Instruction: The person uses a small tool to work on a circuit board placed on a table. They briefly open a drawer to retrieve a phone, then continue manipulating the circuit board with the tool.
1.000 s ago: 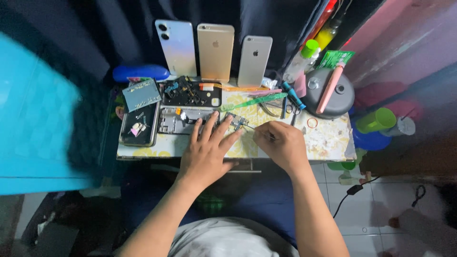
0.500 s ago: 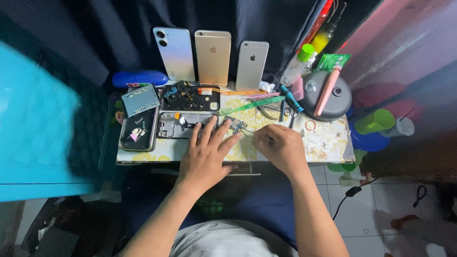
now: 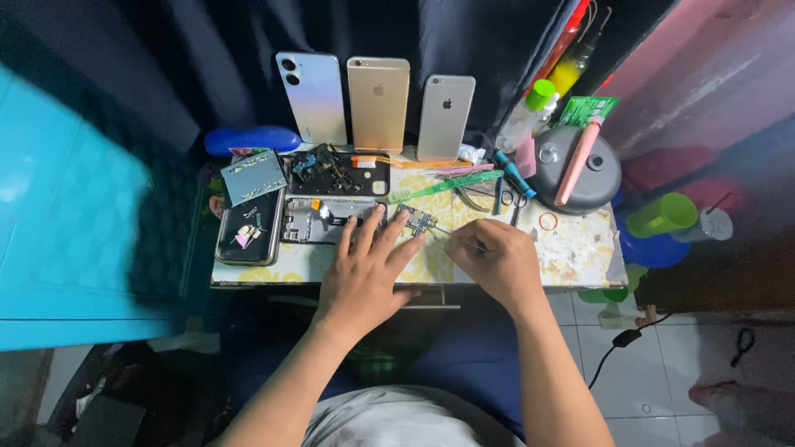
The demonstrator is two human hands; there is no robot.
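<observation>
Pressing down, your left hand [image 3: 364, 273] lay flat with fingers [image 3: 378, 225] spread, their tips on a small circuit board [image 3: 418, 221] at the middle of the patterned table [image 3: 571, 248]. Your right hand [image 3: 495, 262] sat just right of it, fingers curled around thin tweezers [image 3: 455, 234] whose tip reached the board. An opened phone frame [image 3: 319, 219] lay left; three phones [image 3: 379, 103] stood at the far edge.

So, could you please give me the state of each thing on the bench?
Small circuit board: flat, pinned by left hand.
Thin tool: held in right hand.
Dismantled phone: open, insides exposed.
Three phones: upright, backs showing.
</observation>
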